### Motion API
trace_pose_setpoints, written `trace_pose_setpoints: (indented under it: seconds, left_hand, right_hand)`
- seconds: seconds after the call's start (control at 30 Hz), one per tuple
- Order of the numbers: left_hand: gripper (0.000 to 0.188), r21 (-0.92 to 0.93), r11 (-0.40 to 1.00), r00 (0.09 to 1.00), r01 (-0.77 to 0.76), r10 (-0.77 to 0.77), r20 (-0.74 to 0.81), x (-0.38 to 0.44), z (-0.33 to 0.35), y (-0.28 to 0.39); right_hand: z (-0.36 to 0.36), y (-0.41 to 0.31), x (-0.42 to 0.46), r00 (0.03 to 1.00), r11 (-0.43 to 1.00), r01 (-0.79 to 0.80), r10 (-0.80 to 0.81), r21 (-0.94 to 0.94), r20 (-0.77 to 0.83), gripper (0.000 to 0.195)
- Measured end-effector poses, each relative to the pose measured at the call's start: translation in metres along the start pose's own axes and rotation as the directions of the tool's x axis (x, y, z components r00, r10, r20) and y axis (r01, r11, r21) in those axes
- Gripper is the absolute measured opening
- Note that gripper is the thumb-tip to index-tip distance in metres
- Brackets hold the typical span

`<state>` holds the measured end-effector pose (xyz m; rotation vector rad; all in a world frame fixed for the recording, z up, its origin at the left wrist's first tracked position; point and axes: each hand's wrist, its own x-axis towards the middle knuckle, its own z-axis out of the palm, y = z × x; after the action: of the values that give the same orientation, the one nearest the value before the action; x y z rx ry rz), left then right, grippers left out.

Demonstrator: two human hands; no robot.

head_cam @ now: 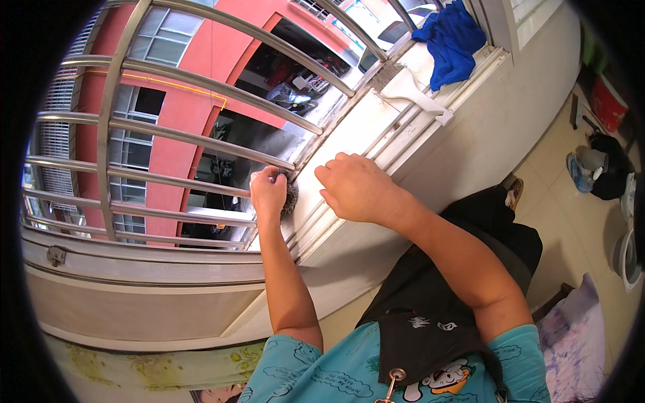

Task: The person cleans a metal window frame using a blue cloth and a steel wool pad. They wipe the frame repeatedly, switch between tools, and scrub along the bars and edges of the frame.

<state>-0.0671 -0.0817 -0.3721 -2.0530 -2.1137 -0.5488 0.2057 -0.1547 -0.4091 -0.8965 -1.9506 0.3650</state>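
Note:
My left hand (268,194) is at the lower ends of the metal window bars (201,138), its fingers closed on a dark grey scouring pad (289,196), probably steel wool. The pad is against the outer edge of the windowsill (347,136). Held just over the sliding-window track (322,217), my right hand (355,189) is curled into a fist. Nothing shows between its fingers, though the palm side is hidden. Farther along the sill lies a white brush (410,93) with splayed bristles. Beyond it a blue cloth (451,43) drapes over the sill's far end.
A window frame (151,267) borders the bars on the left, above a patterned green curtain (166,365). On the tiled floor (564,201) to the right are a red bucket (607,103), a black bag (609,169) and a grey basin (627,257). Outside stands a red building (176,111).

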Motion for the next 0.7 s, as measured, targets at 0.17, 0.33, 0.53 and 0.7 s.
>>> trace_pose_setpoints:
  seconds: [0.17, 0.33, 0.53, 0.7]
  left_hand:
    - [0.032, -0.144, 0.989, 0.995, -0.011, -0.003, -0.099, -0.016, -0.002, 0.002]
    - [0.023, -0.439, 0.898, 0.995, 0.033, -0.070, -0.068, -0.013, -0.005, 0.019]
    - [0.019, -0.318, 0.946, 0.997, 0.070, -0.054, 0.058, 0.002, -0.006, 0.005]
    - [0.019, 0.050, 0.991, 0.984, -0.122, 0.128, -0.126, -0.006, -0.002, 0.014]
  right_hand:
    - [-0.001, -0.003, 0.000, 0.999, 0.999, -0.021, 0.022, -0.024, 0.044, 0.017]
    - [-0.005, 0.000, 0.000, 0.999, 1.000, -0.028, 0.028, 0.002, 0.024, 0.017]
    - [-0.002, -0.003, 0.000, 0.999, 0.998, -0.036, 0.034, 0.044, 0.032, 0.016]
    - [-0.001, 0.001, 0.000, 1.000, 0.999, -0.024, 0.025, 0.048, 0.000, 0.016]
